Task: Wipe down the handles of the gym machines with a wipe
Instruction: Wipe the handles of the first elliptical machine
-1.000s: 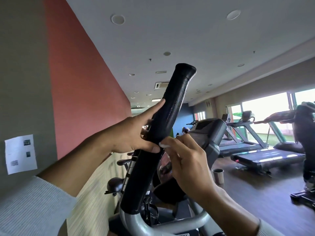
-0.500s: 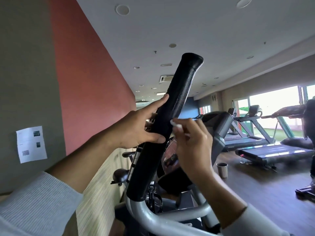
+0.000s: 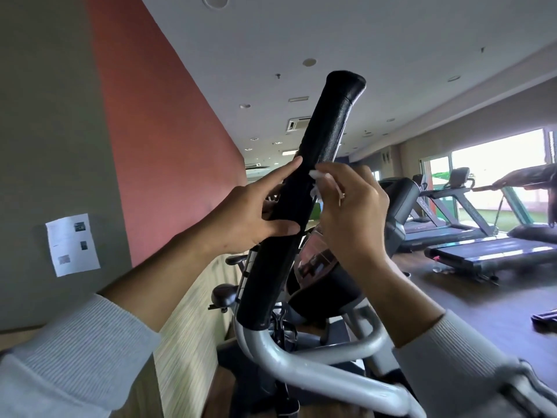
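A long black padded handle rises at a slant from a grey metal tube in the middle of the view. My left hand grips the handle at mid-height, thumb across the front and index finger lying along its left side. My right hand pinches a small white wipe and presses it against the handle's right side, just above my left thumb. Most of the wipe is hidden behind my fingers.
The machine's black console stands just behind my right hand. Treadmills line the window at the right. A red and grey wall with a paper sheet runs along the left. Exercise bikes stand behind the handle.
My right hand has risen along the handle with the wipe, from below my left thumb to above it. My left hand keeps its grip. The camera has tilted slightly.
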Motion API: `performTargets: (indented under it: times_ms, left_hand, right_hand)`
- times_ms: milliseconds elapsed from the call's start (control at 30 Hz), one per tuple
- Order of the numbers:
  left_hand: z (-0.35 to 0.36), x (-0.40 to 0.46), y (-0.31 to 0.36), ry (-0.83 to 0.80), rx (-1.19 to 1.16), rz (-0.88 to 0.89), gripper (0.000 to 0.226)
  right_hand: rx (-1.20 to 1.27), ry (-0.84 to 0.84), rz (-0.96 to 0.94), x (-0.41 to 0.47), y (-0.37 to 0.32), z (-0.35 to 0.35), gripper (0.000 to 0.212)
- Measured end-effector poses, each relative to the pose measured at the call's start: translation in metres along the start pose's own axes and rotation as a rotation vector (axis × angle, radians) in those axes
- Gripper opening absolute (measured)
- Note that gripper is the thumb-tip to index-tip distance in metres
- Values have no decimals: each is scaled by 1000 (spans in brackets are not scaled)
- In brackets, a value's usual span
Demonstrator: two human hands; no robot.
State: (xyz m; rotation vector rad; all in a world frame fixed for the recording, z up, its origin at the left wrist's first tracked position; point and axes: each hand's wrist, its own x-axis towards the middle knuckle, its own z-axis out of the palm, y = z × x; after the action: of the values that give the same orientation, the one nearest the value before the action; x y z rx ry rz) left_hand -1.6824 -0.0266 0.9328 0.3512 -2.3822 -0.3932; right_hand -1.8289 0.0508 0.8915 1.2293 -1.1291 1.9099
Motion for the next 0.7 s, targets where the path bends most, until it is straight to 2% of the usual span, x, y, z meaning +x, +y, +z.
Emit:
performTargets:
  times_ms: [100, 200, 367, 433, 567, 700]
  left_hand:
    - [0, 1, 0, 11, 6, -11, 100]
    - [0, 2, -1, -4, -17, -19, 104]
    - [0, 0, 1, -68, 16, -28, 116]
    - [0, -2, 3, -77, 52, -34, 119]
    - [2, -7, 7, -63, 84, -65, 120]
    - [6, -11, 12, -37, 84, -68, 117]
  right_hand:
    - [-87, -40, -121, -11, -3, 2, 22]
    - [-122, -151, -220, -44, 4, -2, 21]
    - [-32, -211, -164, -58, 15, -6, 18]
    - [-17, -174, -155, -49, 14, -10, 15]
    - [-8, 8, -64, -12, 7, -10, 15]
    - [-57, -74, -158, -20, 3, 1, 21]
